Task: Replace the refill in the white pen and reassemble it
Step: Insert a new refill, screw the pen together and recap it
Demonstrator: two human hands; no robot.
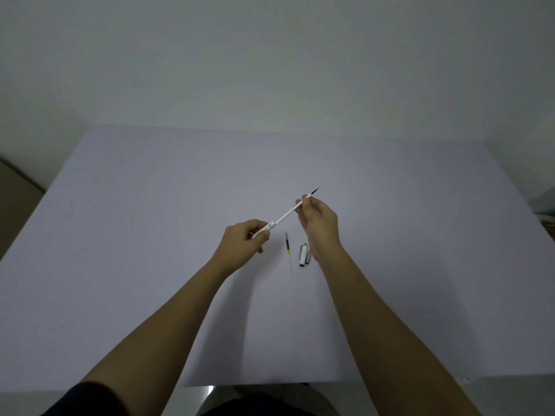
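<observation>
Above the table, my left hand (244, 244) grips the clip end of the white pen barrel (283, 217), which slants up to the right. My right hand (318, 223) pinches the barrel's far end, where a thin dark refill tip (314, 191) sticks out past my fingers. A second refill (288, 250), dark at the top and yellowish below, lies on the table between my hands. Right beside it, near my right wrist, lies a short white pen section with a dark end (303, 255).
The work surface is a pale lilac table (150, 235) that meets a plain wall at its far edge. Its near edge runs just above my lap. Some indistinct items sit at the far right edge of the view (546, 217).
</observation>
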